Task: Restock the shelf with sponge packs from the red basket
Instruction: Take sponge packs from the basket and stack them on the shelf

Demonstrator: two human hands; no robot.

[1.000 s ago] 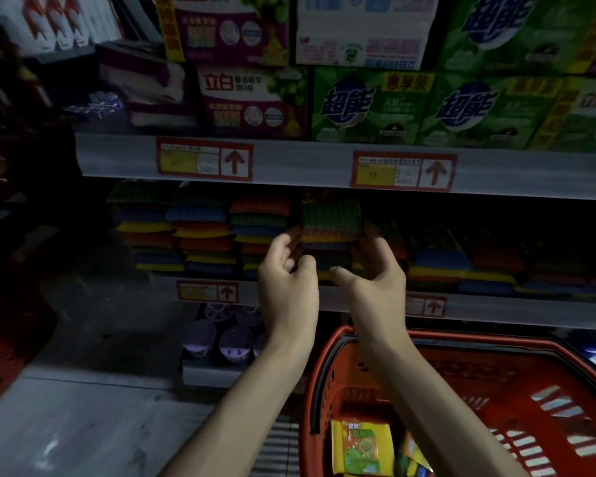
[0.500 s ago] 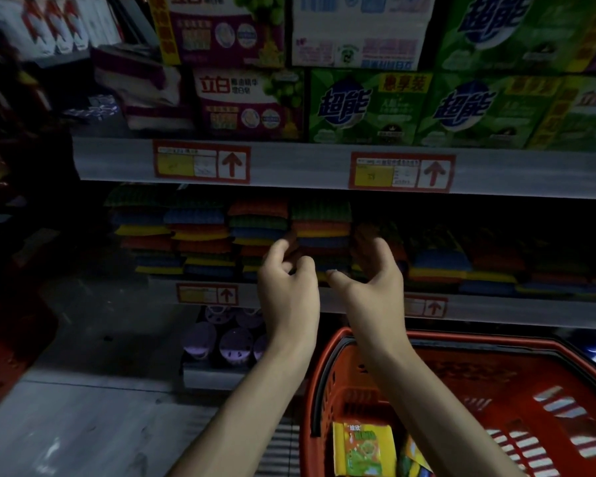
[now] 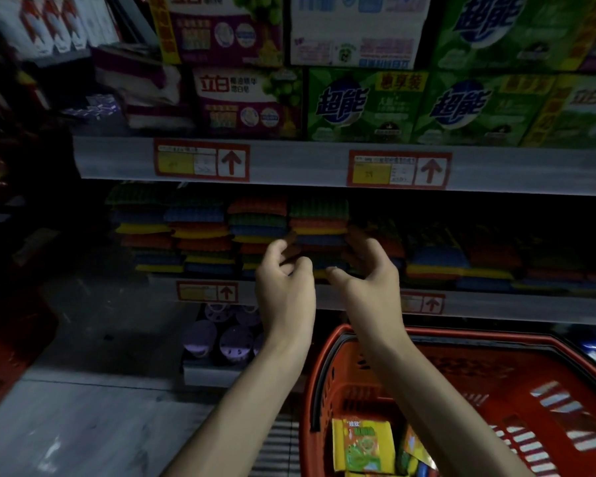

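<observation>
A stack of colourful sponge packs (image 3: 319, 218) stands on the dim middle shelf (image 3: 530, 306) among similar stacks. My left hand (image 3: 284, 287) curls its fingers round the stack's lower left side, and my right hand (image 3: 369, 280) curls round its lower right side, both thumbs in front. The dim light hides the exact finger contact. Below my right forearm is the red basket (image 3: 461, 335), and a yellow-green sponge pack (image 3: 362, 445) lies in it with other packs beside it.
More sponge stacks (image 3: 193, 235) fill the shelf to the left, and lower ones (image 3: 461, 263) lie to the right. Detergent boxes (image 3: 365, 105) line the shelf above. Purple lidded items (image 3: 221, 339) sit on the bottom shelf. Grey floor (image 3: 83, 425) lies at the left.
The stack between my hands has gone back and down onto the shelf, level with its neighbours. Both hands have stayed at its sides, almost in place.
</observation>
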